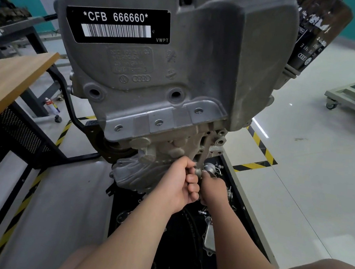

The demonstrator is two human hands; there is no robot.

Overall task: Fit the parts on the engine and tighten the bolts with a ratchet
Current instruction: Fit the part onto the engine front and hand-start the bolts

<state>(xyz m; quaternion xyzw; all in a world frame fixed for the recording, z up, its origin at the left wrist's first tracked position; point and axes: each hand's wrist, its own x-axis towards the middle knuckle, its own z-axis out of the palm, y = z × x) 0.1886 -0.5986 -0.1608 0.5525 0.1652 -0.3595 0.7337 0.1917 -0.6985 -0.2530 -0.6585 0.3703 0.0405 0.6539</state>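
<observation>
Grey cast-metal engine [156,69] hangs big in front of you, barcode label [117,25] on its upper face. Your hands meet at its lower edge. Your right hand [212,189] grips small silver part [209,168], held against engine. Your left hand [181,181], fingers curled tight, pinches near end of same part, touching right hand. Black tray [122,202] sits beneath, with loose metal cover [210,236] in it. Wooden table [11,78] stands to your left. Yellow-black floor tape [258,145] runs around.
</observation>
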